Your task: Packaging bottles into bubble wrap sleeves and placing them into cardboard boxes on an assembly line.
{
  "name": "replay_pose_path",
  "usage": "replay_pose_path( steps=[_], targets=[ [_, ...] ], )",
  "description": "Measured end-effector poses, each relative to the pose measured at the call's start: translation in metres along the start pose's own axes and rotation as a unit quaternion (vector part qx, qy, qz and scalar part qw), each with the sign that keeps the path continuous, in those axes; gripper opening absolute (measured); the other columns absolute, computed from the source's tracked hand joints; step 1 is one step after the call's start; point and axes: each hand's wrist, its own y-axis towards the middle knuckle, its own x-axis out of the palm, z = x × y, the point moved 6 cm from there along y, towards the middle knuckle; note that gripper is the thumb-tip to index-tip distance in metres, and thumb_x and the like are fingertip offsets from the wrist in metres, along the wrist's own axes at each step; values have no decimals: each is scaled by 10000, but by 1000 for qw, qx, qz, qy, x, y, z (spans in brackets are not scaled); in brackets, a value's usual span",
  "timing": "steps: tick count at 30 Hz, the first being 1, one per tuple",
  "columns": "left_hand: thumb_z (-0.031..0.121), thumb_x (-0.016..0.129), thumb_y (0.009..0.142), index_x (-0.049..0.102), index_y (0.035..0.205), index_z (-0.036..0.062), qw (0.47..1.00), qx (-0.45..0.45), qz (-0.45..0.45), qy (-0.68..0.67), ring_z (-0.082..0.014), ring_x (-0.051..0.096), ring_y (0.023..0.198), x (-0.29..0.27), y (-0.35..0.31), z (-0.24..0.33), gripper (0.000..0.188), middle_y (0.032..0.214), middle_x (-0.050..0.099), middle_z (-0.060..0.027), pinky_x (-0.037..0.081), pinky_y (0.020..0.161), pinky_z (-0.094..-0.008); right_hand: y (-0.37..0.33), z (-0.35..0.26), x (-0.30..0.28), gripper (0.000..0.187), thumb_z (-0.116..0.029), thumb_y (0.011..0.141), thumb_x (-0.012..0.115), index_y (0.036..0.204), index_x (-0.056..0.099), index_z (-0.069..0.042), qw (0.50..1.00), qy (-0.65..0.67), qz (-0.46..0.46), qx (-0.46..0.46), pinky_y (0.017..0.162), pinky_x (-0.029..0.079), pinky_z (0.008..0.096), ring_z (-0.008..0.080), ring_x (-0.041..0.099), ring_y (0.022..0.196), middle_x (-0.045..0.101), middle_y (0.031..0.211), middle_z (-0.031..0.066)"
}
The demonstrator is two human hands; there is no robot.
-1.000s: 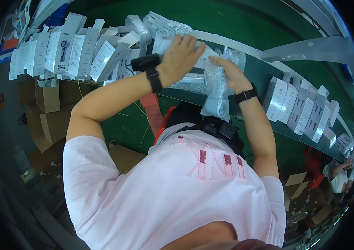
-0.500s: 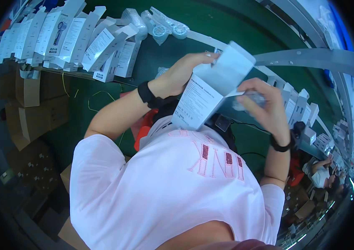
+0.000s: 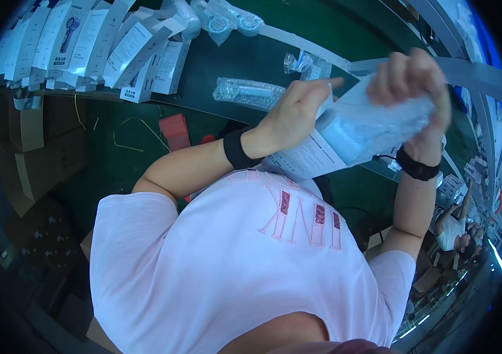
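Note:
In front of my chest a white carton point(image 3: 313, 154) with printed text lies tilted, its open end facing up and right. My left hand point(image 3: 292, 112) grips the carton near its opening, the thumb stretched out along the flap. A clear bubble-wrap pouch point(image 3: 381, 127) stretches from the carton's mouth up to my right hand point(image 3: 413, 88). The right fingers are curled round the pouch's upper end, somewhat blurred by motion. Something pale blue shows at the carton's mouth under the plastic; its kind is hidden.
White cartons with raised flaps point(image 3: 88, 44) line the bench at the far left. Bubble-wrapped round-headed devices point(image 3: 221, 23) lie beside them. Another bubble-wrapped packet point(image 3: 248, 92) is behind my left hand. A grey metal frame point(image 3: 472, 74) rises at the right. Brown cardboard boxes point(image 3: 35, 171) stand at left.
My right hand has moved up and right and now grips the bubble-wrap pouch stretched at the carton's mouth. The carton has tilted further right, and my left hand has shifted right with it.

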Motion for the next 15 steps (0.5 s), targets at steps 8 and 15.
replay_pose_path(
  steps=[8, 15],
  targets=[
    [345, 396, 980, 501, 1225, -110, 981, -135, -8, -140, -205, 567, 987, -33, -22, -14, 528, 1056, 618, -173, 433, 879, -305, -10, 44, 41, 343, 33, 742, 635, 1083, 622, -2, 836, -492, -80, 229, 833, 472, 354, 323, 594, 962, 602, 1087, 145],
    [240, 557, 943, 469, 1287, -18, 945, -176, 163, -223, -136, 555, 1060, -128, -66, -26, 438, 1174, 579, -88, 436, 920, -286, 80, 116, -118, 333, -212, 835, 684, 1087, 648, 4, 864, -450, 161, 158, 813, 505, 340, 263, 652, 916, 665, 1029, 175]
  ],
)
